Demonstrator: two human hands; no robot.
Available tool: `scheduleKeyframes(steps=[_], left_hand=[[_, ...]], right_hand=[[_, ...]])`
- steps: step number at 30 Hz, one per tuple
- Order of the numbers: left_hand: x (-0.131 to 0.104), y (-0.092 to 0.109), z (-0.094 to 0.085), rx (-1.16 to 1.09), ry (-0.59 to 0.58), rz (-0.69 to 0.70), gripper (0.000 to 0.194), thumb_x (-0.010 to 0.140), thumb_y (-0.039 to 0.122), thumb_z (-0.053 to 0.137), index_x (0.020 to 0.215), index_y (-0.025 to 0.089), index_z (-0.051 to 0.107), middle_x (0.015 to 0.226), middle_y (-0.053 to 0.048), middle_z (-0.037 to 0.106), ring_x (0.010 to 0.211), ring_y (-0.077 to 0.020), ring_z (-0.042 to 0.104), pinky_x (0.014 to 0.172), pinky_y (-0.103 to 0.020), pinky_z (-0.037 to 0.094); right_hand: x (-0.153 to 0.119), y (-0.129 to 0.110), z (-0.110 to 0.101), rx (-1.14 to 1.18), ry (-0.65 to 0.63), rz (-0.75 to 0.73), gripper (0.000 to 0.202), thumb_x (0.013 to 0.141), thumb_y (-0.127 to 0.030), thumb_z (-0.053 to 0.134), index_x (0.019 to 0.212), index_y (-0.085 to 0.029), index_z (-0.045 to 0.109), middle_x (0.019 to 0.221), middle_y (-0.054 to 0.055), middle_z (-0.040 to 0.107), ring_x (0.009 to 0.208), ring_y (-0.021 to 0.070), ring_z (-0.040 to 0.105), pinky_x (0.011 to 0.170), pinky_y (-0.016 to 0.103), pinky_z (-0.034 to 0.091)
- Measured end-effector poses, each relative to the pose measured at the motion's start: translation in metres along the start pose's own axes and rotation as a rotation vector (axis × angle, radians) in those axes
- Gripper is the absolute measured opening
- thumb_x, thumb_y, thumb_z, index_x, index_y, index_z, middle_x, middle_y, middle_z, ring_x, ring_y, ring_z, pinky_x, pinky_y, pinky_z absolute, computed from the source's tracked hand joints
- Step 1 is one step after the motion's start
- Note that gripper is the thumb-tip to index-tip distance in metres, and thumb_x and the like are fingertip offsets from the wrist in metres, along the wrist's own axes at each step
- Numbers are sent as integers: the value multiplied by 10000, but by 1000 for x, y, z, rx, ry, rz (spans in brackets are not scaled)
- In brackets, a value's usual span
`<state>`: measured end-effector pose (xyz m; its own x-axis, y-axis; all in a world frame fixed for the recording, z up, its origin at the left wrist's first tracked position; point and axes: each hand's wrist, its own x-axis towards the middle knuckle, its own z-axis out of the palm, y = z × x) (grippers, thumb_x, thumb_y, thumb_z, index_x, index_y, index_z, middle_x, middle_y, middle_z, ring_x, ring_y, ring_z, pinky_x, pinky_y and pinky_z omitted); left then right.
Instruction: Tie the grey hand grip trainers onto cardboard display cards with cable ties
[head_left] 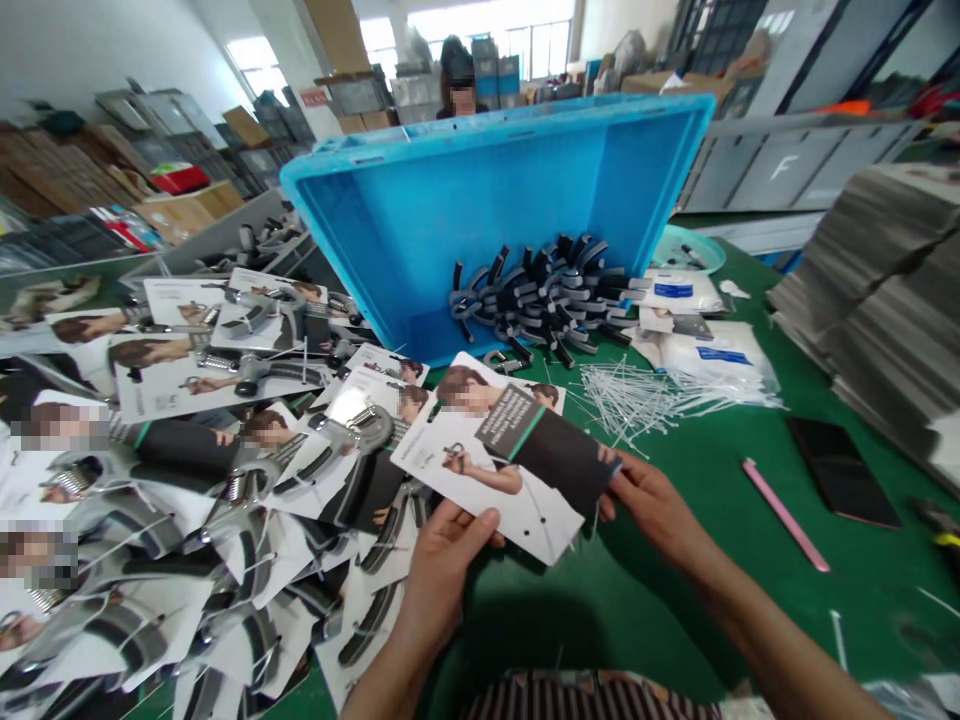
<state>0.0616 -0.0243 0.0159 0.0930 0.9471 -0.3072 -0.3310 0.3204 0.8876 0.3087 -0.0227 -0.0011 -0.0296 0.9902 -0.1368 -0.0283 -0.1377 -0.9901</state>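
Between my two hands is a printed packaging card (pixel 525 455), tilted above the green table. My left hand (pixel 450 560) pinches its lower left edge, thumb on top. At the card's right end, my right hand (pixel 649 495) grips the edge with its fingers partly hidden beneath. Left of the card lies a pile of similar cards with grey-and-black hand grip strengtheners (pixel 367 450) fastened on them. Beyond the card, a blue crate (pixel 390 230) lies tipped toward me with loose hand grips (pixel 551 295) heaped inside. A heap of white cable ties (pixel 630 400) spreads right of the crate's opening.
On the right of the green table (pixel 697 470) lie a pink strip (pixel 786 515), a dark phone (pixel 844 472) and stacked grey cardboard sheets (pixel 877 290). White packets (pixel 709 350) sit behind the cable ties. A person (pixel 457 80) is beyond the crate.
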Motion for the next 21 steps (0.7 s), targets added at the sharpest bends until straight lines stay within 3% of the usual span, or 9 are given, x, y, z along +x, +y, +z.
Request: scheduleKeyframes(steps=[3, 5, 11, 15, 21], left_hand=[[-3, -4, 4, -51, -93, -25, 566, 726, 280, 801, 1261, 218, 625, 1246, -88, 683, 1157, -253, 618, 966, -352, 493], [-3, -3, 4, -90, -161, -37, 530, 737, 284, 793, 1239, 210, 641, 1273, -95, 668, 1223, -288, 581, 1035, -409, 453], [-4, -7, -4, -58, -260, -4, 465, 816, 282, 726, 1264, 218, 619, 1242, -91, 686, 1180, -273, 617, 1029, -417, 467], [-5, -10, -1, -46, -299, -19, 463, 823, 251, 722, 1271, 212, 610, 1210, -97, 701, 1147, -261, 635, 1023, -406, 466], [-2, -8, 5, -82, -321, -43, 431, 825, 238, 717, 1241, 194, 610, 1190, -109, 707, 1101, -267, 658, 1002, -438, 480]], right_hand=[[2, -1, -7, 1, 115, -19, 285, 873, -479, 631, 811, -201, 616, 657, -21, 579, 569, 122, 504, 557, 247, 417], [2, -3, -12, -6, 173, -13, 254, 861, -458, 653, 886, -205, 643, 760, -7, 621, 629, 129, 539, 577, 243, 432], [-3, -6, -20, -69, 205, 6, 244, 899, -442, 599, 963, -215, 657, 764, 4, 646, 596, 132, 548, 562, 248, 461], [-3, -8, -21, -40, 238, 7, 244, 853, -443, 656, 955, -221, 650, 746, 4, 654, 585, 133, 565, 511, 236, 438], [0, -14, -21, -68, 237, -16, 224, 785, -433, 725, 818, -225, 648, 703, 0, 639, 616, 152, 589, 487, 237, 442]])
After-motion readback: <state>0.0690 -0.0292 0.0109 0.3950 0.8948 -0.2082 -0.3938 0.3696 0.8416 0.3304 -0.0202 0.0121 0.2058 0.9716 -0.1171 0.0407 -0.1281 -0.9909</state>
